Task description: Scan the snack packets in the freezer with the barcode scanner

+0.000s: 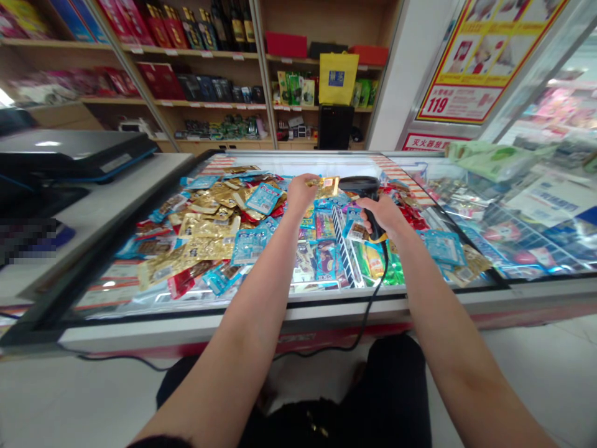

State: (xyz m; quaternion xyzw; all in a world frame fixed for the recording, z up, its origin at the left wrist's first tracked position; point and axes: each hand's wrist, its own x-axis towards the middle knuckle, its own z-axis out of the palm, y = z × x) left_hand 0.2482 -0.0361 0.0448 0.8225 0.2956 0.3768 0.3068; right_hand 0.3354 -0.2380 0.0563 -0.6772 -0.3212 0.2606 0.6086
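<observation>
My left hand (301, 194) pinches a small gold snack packet (328, 186) by its left end, with a pale label facing up. Wrapped around the grip of a black barcode scanner (360, 185) is my right hand (383, 214). The scanner's head points left at the packet, close to its right end; I cannot tell whether they touch. To the left of my left hand, gold packets (209, 227), blue packets (263, 198) and a few red ones lie heaped on the glass top of a chest freezer (153, 333). More red packets (410, 208) lie beyond my right hand.
The scanner's black cable (368, 311) hangs over the freezer's front edge. A counter with a dark flat device (74, 149) stands at left. Shelves (196, 53) of bottles and boxes line the back. Plastic bags (499, 158) lie on the glass at right.
</observation>
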